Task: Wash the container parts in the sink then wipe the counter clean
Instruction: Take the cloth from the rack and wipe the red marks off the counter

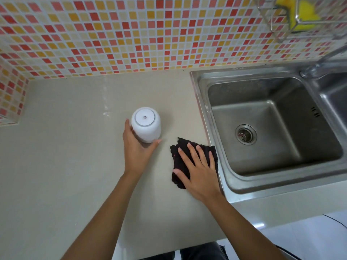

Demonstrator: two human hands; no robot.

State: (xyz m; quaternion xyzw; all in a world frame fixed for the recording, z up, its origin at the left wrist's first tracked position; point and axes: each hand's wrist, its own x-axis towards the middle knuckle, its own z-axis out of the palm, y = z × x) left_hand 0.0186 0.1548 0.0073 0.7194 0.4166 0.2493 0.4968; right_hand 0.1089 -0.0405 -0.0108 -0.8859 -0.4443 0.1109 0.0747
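A white round container (146, 124) with its lid on stands upright on the beige counter (65, 147). My left hand (138, 149) wraps around its near side, thumb on the left and fingertips at its lower right. A black cloth (180, 147) lies flat on the counter just left of the sink. My right hand (197, 167) presses flat on the cloth with fingers spread. The steel sink (262, 119) at the right holds nothing I can see besides its drain.
A mosaic tile wall in red, orange and cream runs along the back and left. A wire rack (300, 19) holding a yellow sponge hangs at the top right above the faucet base (309, 71). The counter's front edge runs near my body.
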